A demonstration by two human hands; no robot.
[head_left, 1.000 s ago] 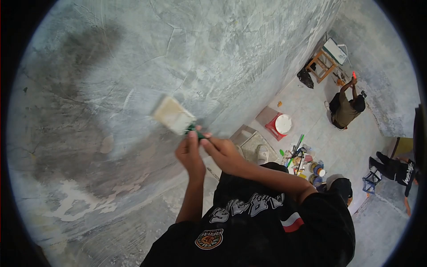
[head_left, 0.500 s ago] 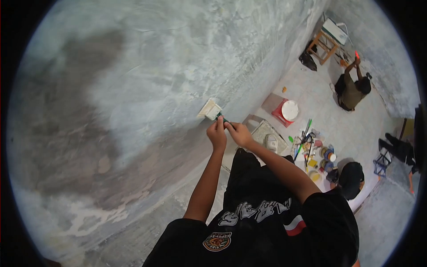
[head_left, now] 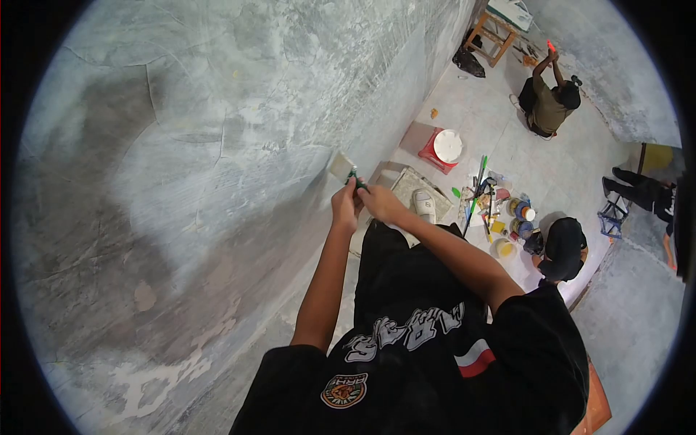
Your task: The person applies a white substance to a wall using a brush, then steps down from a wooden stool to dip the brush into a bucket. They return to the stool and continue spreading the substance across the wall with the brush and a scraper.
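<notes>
A flat paintbrush (head_left: pixel 340 165) with a pale head and green handle is held in front of the grey wall (head_left: pixel 246 94). My left hand (head_left: pixel 345 202) is closed at the handle, close below the brush head. Beside it, my right hand (head_left: pixel 383 204) is closed around the handle's rear end. The brush head is at the wall surface; whether it touches is hard to tell. Around it the wall is patchy, with whitish areas, cracks and a darker brownish-grey patch (head_left: pixel 109 145) on the left.
A red bucket (head_left: pixel 435 158) with a white top stands on the floor. Paint pots (head_left: pixel 522 210) and long-handled tools lie near a crouching person in a black cap (head_left: pixel 564 250). Another person (head_left: pixel 549 105) crouches by the far wall. A wooden stool (head_left: pixel 493 36) stands behind.
The view has shifted, so the bucket, stool and people appear further left and mostly higher. The brush head has turned and looks narrower. Both hands still hold it.
</notes>
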